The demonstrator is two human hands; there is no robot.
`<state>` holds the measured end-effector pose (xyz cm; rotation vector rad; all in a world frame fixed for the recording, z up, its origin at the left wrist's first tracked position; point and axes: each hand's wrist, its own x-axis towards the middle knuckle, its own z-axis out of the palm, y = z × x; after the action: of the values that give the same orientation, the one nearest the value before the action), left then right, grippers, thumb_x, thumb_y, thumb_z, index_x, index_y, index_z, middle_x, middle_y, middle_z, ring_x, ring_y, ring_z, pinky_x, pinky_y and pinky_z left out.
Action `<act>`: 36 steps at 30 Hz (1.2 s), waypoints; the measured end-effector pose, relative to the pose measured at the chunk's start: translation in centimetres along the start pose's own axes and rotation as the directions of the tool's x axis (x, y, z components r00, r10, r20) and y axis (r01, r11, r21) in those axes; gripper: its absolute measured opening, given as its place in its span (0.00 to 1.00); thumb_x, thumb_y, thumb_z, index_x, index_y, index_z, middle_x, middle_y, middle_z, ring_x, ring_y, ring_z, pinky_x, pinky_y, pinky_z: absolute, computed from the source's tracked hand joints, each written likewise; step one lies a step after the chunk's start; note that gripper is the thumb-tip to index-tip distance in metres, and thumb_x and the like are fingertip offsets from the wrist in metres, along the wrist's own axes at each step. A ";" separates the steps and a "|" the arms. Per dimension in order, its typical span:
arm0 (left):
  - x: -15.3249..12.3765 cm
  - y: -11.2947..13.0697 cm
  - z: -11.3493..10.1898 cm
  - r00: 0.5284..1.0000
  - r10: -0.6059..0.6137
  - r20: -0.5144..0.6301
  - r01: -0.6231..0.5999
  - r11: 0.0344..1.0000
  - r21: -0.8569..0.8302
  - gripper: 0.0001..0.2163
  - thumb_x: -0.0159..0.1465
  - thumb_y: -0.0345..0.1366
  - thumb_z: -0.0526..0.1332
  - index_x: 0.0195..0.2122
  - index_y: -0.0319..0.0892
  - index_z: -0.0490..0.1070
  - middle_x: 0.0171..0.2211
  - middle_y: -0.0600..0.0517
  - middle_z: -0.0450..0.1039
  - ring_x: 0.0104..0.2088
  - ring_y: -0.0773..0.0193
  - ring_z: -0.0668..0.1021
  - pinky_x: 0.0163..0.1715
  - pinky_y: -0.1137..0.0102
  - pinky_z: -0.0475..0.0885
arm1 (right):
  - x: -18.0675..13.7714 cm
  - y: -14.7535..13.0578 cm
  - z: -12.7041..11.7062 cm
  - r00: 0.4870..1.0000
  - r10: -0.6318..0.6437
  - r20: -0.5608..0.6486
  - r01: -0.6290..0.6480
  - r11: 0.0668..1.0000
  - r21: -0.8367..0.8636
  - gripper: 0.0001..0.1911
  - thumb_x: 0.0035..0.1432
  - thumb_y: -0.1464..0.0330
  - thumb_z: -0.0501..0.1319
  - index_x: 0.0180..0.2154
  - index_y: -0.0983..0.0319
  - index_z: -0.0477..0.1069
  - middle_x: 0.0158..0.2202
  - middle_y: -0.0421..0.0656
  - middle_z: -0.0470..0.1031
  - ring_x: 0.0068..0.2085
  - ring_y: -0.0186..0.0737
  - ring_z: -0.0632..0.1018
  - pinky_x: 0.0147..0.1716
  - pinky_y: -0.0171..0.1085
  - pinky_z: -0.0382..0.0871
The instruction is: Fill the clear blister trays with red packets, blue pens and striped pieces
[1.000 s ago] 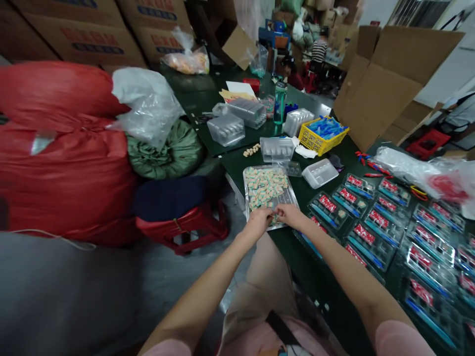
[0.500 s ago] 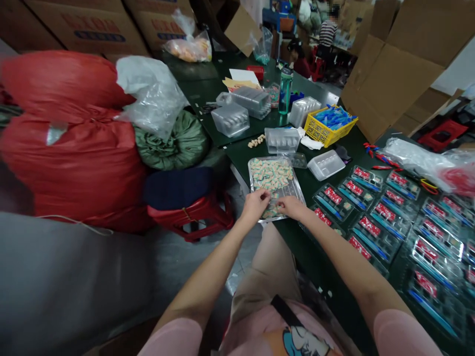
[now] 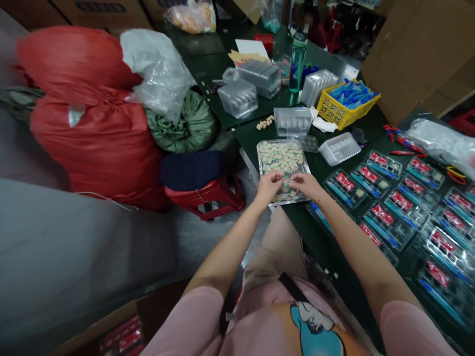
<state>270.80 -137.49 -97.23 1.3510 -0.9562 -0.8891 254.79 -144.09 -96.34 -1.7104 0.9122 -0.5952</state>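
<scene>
A shallow metal tray (image 3: 307, 167) lies at the near edge of the dark green table, covered with many small beige-and-green pieces (image 3: 281, 155). Over its near half, my left hand (image 3: 269, 188) is closed in a pinch. My right hand (image 3: 308, 185) is pinched too, close to the left, with a small gap between the fingertips. Whatever is between the fingers is too small to make out. A few pieces show below and between the hands. Just beyond the tray stand a clear plastic tray stack (image 3: 293, 121) and a little heap of beige pieces (image 3: 264, 122).
Blister packs with blue pens (image 3: 382, 215) cover the table to the right. A yellow basket (image 3: 336, 112) of blue pens and a green bottle (image 3: 297, 62) stand farther back. At left are a red stool (image 3: 208, 198) and large red sacks (image 3: 100, 143).
My view has tilted down, so the table things sit higher and farther right. My right hand has shifted slightly up the tray; both hands stay pinched over it.
</scene>
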 end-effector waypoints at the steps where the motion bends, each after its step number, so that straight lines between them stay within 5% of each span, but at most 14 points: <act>1: -0.1 0.1 0.2 1.000 -0.008 0.011 0.008 1.000 -0.028 0.08 0.48 0.28 0.65 0.31 0.38 0.76 0.23 0.56 0.73 0.24 0.69 0.72 0.26 0.74 0.67 | -0.1 -0.1 0.0 1.000 -0.001 -0.020 0.001 1.000 0.006 0.15 0.43 0.59 0.65 0.31 0.62 0.73 0.25 0.36 0.71 0.26 0.33 0.70 0.28 0.33 0.63; 9: -1.1 1.1 0.5 0.995 -0.026 0.093 0.037 0.993 -0.115 0.12 0.47 0.35 0.71 0.33 0.38 0.76 0.24 0.55 0.74 0.25 0.69 0.73 0.28 0.74 0.68 | -0.4 0.1 -0.3 0.993 -0.020 -0.112 0.019 1.000 -0.008 0.13 0.43 0.60 0.65 0.31 0.62 0.73 0.25 0.37 0.71 0.28 0.35 0.71 0.29 0.33 0.63; 19: -0.4 0.6 0.7 0.996 0.012 -0.090 -0.013 1.000 -0.017 0.09 0.50 0.35 0.68 0.32 0.39 0.76 0.21 0.57 0.71 0.23 0.70 0.71 0.25 0.74 0.65 | -1.2 -0.7 -1.3 0.991 -0.116 -0.067 0.120 0.991 0.063 0.14 0.47 0.62 0.64 0.36 0.63 0.76 0.28 0.39 0.75 0.31 0.36 0.74 0.35 0.36 0.68; 27: -1.0 0.7 1.4 1.000 -0.009 -0.019 0.007 0.994 -0.112 0.10 0.49 0.35 0.68 0.33 0.39 0.76 0.27 0.54 0.74 0.26 0.69 0.73 0.28 0.73 0.69 | -0.8 -1.1 -0.5 0.982 -0.141 -0.129 0.162 0.972 0.172 0.14 0.45 0.62 0.66 0.33 0.61 0.70 0.29 0.38 0.72 0.32 0.35 0.73 0.37 0.36 0.69; 36: -2.0 1.9 1.5 0.996 0.033 0.081 -0.019 0.986 -0.163 0.14 0.48 0.37 0.71 0.35 0.39 0.74 0.27 0.54 0.72 0.26 0.70 0.73 0.27 0.74 0.69 | -2.0 -1.4 -0.5 0.952 -0.245 -0.184 0.260 0.964 0.061 0.10 0.49 0.63 0.63 0.32 0.62 0.71 0.32 0.40 0.73 0.33 0.36 0.74 0.37 0.37 0.70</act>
<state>268.62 -136.17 -95.39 1.1680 -0.9421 -0.9886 253.68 -142.55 -94.72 -1.7306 0.7814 -0.9551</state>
